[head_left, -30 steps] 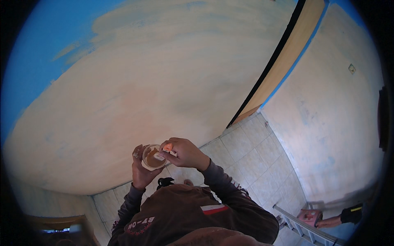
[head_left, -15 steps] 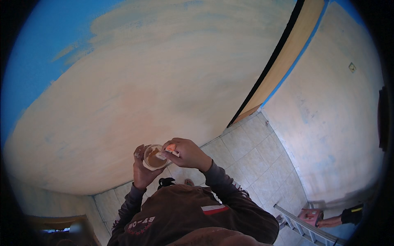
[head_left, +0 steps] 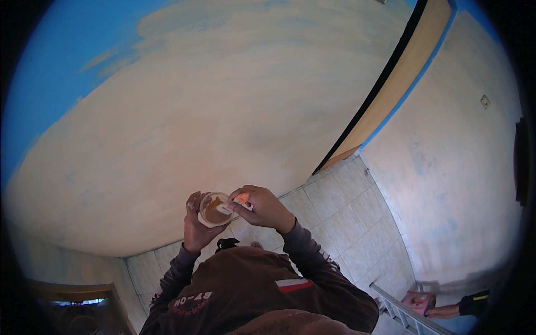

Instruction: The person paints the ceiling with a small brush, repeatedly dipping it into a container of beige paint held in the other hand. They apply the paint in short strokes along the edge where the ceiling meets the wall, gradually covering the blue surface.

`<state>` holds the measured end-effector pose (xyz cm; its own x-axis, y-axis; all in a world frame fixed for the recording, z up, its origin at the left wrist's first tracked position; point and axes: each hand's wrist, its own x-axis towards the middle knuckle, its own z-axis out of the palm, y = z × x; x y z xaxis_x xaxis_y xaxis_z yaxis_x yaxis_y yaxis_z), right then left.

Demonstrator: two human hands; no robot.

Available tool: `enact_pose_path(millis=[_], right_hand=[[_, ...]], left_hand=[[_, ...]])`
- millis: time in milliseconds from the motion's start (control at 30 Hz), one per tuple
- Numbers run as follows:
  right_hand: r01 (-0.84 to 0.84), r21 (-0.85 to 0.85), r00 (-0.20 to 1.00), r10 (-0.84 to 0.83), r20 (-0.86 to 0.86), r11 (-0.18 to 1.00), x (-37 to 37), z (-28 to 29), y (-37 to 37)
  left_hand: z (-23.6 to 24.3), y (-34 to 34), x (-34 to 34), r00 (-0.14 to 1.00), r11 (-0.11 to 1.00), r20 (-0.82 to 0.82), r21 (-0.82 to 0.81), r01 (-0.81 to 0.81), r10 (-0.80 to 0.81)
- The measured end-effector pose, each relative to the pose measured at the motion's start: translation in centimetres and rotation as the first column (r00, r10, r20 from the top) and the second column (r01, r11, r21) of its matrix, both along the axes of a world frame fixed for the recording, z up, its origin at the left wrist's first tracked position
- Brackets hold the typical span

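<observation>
In front of my chest, my left hand (head_left: 195, 228) is closed around a round, pale tub (head_left: 203, 218) from its left side. Brownish-orange stuff lies inside and smears the inner wall. My right hand (head_left: 262, 207), at the tub's right rim, grips what looks like a paintbrush with an orange handle (head_left: 242, 198). Its pale end (head_left: 224, 209) reaches in over the opening; my fingers cover much of it. Light smears mark the fingers of my left hand.
Ahead is a wall (head_left: 223, 100) with cream strokes over blue. A wooden door frame (head_left: 402, 72) adjoins it, above a tiled floor (head_left: 335, 212). At lower right stand a metal ladder (head_left: 407, 314) and a red box (head_left: 419, 301), with another person's arm (head_left: 446, 311) at the box.
My right hand has shifted slightly right, drawing the brush toward the tub's right rim, and more of its pale end shows. The whole view has turned slightly.
</observation>
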<state>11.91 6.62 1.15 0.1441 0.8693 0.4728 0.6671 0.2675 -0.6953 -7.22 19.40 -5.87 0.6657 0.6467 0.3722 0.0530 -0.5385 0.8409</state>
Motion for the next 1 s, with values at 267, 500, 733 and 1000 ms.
enact_pose_path(millis=[267,500,733,1000], right_hand=[[0.000,-0.024,1.000,0.000,-0.011,1.000,0.0,0.4,-0.1],[-0.004,0.011,1.000,0.005,-0.024,1.000,0.2,0.1,-0.3],[0.044,-0.035,0.997,-0.046,-0.066,0.998,0.3,0.6,-1.0],[0.051,0.110,0.997,-0.043,-0.068,0.993,0.9,-1.1,-1.4]], left_hand=[[-0.2,0.3,-0.1,0.997,0.974,-0.076,0.226,-0.013,0.031],[-0.4,0.4,-0.1,0.998,0.987,-0.062,0.159,-0.009,0.019],[-0.5,0.6,0.2,0.996,0.927,-0.082,0.375,-0.009,0.042],[-2.4,0.1,0.8,0.998,0.998,0.028,0.013,-0.061,0.060]])
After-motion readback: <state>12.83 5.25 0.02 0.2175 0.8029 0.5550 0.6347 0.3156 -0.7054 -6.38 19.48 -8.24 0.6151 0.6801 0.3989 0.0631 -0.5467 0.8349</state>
